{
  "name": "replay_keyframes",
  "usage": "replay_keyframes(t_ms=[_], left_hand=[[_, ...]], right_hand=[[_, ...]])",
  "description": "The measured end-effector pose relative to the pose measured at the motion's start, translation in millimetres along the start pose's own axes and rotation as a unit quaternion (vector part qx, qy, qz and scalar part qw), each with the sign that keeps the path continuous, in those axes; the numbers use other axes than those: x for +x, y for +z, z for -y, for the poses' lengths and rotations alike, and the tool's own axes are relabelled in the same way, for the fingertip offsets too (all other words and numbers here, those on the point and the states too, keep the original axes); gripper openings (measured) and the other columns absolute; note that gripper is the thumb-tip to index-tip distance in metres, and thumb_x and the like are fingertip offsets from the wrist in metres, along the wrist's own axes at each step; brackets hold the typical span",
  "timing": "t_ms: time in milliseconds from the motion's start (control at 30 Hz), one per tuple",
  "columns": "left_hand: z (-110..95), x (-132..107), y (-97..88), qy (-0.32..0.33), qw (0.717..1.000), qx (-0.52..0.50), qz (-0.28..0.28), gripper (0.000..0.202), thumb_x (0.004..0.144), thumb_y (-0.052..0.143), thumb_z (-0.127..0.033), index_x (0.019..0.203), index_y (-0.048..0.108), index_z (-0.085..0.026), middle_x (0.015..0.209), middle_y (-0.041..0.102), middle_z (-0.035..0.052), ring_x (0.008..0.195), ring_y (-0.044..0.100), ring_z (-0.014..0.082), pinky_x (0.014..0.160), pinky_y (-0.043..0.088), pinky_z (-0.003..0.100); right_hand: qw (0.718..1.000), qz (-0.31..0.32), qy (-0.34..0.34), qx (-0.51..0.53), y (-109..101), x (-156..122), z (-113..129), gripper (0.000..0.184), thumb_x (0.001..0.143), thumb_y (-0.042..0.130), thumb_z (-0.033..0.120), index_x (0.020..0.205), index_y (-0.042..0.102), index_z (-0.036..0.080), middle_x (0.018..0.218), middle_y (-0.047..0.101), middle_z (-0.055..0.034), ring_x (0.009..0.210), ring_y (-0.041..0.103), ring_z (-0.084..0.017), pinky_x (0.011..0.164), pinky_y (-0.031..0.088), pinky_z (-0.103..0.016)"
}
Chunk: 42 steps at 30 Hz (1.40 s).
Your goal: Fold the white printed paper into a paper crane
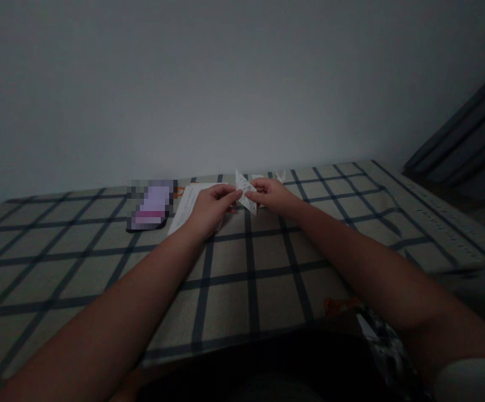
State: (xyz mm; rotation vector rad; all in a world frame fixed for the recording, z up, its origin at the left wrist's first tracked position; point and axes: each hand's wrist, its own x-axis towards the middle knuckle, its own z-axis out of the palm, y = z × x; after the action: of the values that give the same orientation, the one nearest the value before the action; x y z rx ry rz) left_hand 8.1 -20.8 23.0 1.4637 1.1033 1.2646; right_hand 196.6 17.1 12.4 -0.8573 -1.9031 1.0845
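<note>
A small folded white paper piece [246,194] is held up just above the checked cloth, pinched from both sides. My left hand [213,207] grips its left edge with closed fingers. My right hand [272,195] pinches its right edge. Under and behind my left hand lies a printed white sheet [186,207]. More small folded white paper bits [279,176] show just beyond my right hand.
A phone with a lit, blurred screen [152,205] lies left of the sheet. The checked cloth [267,279] covers the whole surface up to a plain wall. A dark curtain [472,139] hangs at the right. Dark fabric lies near my lap.
</note>
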Motion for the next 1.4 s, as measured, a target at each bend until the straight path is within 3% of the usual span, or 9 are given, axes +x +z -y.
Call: replay_keyframes(t_ms=[200,567,933,1133,1300,1400], left_hand=[[0,2,-1.2,0.012,1.0,-0.008,0.002,0.031,0.067,0.082,-0.039,0.086,0.074,-0.016,0.083,0.071,0.0037,0.065,0.058,0.0114,0.059,0.048,0.023],[1,2,-0.5,0.005,1.0,-0.012,0.003,0.032,0.07,0.08,-0.039,0.092,0.072,-0.017,0.088,0.072,0.0049,0.07,0.061,0.0133,0.062,0.05,0.026],[3,5,-1.8,0.054,0.998,0.014,0.012,0.03,0.072,0.078,-0.037,0.094,0.071,-0.017,0.083,0.07,0.0026,0.066,0.058,0.0116,0.061,0.048,0.024],[6,7,-3.3,0.015,0.999,0.016,-0.031,0.038,0.067,0.083,-0.041,0.092,0.07,-0.015,0.082,0.067,0.0029,0.068,0.058,0.0124,0.058,0.048,0.023],[2,1,0.1,-0.046,0.997,-0.013,0.061,0.042,0.07,0.081,-0.046,0.099,0.073,-0.016,0.101,0.071,0.009,0.079,0.063,0.015,0.066,0.053,0.026],[-1,-3,2.3,-0.045,0.996,-0.016,0.077,0.042,0.07,0.081,-0.045,0.1,0.072,-0.017,0.099,0.072,0.0086,0.08,0.065,0.0156,0.069,0.054,0.028]], right_hand=[[0.999,0.013,0.017,0.031,0,-1,1,0.029,0.08,0.063,0.041,0.092,0.062,0.014,0.079,0.06,-0.0016,0.068,0.055,-0.013,0.061,0.042,-0.026],[1.0,-0.022,-0.002,0.0,2,-2,7,0.022,0.08,0.063,0.036,0.081,0.06,0.014,0.075,0.06,-0.0011,0.07,0.056,-0.013,0.061,0.043,-0.025],[0.999,-0.023,-0.028,-0.025,1,0,1,0.028,0.08,0.064,0.043,0.078,0.056,0.016,0.073,0.054,0.0002,0.067,0.051,-0.013,0.06,0.039,-0.025],[0.992,-0.09,-0.046,-0.076,2,-1,3,0.026,0.077,0.066,0.041,0.079,0.056,0.017,0.07,0.053,0.0017,0.063,0.047,-0.011,0.058,0.035,-0.025],[0.984,-0.11,-0.064,-0.121,1,-5,6,0.021,0.077,0.066,0.036,0.079,0.054,0.019,0.066,0.051,0.0037,0.059,0.045,-0.011,0.057,0.034,-0.024],[0.982,-0.092,-0.081,-0.142,0,-4,4,0.02,0.076,0.067,0.035,0.082,0.057,0.018,0.068,0.053,0.0028,0.062,0.047,-0.012,0.058,0.035,-0.025]])
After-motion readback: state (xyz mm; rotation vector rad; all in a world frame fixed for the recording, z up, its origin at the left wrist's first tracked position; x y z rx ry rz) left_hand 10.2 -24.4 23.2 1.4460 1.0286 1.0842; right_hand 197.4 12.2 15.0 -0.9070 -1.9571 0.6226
